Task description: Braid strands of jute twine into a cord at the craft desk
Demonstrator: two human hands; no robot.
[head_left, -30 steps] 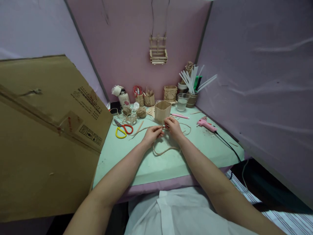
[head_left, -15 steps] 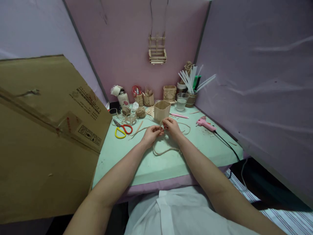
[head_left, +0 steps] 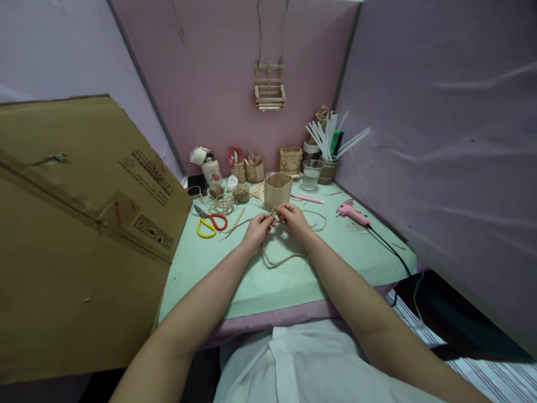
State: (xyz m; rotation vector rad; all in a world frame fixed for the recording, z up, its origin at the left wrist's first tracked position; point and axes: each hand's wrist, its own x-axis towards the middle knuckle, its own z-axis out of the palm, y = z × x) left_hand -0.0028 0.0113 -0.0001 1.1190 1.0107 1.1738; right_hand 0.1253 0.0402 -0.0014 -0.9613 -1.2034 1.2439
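Both hands pinch strands of a jute twine (head_left: 280, 263) over the green tabletop. My left hand (head_left: 257, 230) is closed on the twine, thumb against fingers. Close beside it, my right hand (head_left: 295, 221) also grips the twine between thumb and fingertips. The strands between the fingers are partly hidden. One length loops down toward the table's front, another loops out to the right, and a loose end runs left toward the scissors (head_left: 210, 223). Directly behind the hands stands a wooden-stick container (head_left: 278, 189), upright.
A pink glue gun (head_left: 354, 212) with a black cord lies at the right. Twine balls (head_left: 241, 193), a clear cup (head_left: 312, 174), a pink pen-like tool (head_left: 307, 198) and a pot of white glue sticks (head_left: 328, 168) stand or lie behind. A large cardboard sheet (head_left: 84, 252) borders the left.
My left hand has shifted slightly up, and my right hand slightly left. The strands between the fingertips have been rearranged; both hands still grip the twine.
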